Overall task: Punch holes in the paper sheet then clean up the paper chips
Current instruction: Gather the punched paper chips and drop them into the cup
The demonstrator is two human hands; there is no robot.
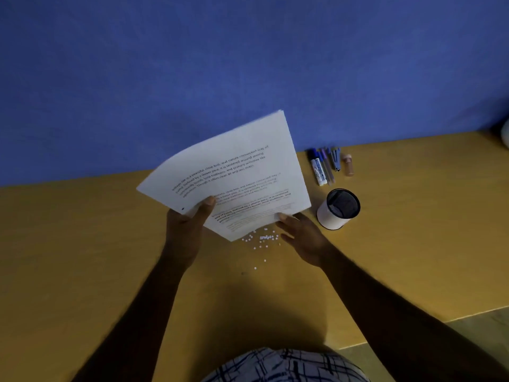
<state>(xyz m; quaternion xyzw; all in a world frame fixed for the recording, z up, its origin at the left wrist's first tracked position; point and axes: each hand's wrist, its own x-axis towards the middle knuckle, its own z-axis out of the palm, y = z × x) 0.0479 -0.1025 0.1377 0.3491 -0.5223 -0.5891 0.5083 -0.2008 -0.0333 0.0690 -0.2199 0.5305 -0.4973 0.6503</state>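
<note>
Both forearms are bare, no sleeves, watch or rings showing; a white garment with dark crossing plaid lines (pixel 283 366) covers the torso.

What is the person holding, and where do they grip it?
The paper stack, pinched by the left hand at its near-left corner; the right hand touches its near edge.

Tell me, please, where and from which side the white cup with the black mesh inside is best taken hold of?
Grip the white cup around its plain round wall, below the rim, coming from the near right side. It leans slightly but rests on the table, its near right side is clear, and the pens lie behind it. The right hand is closest.
</note>
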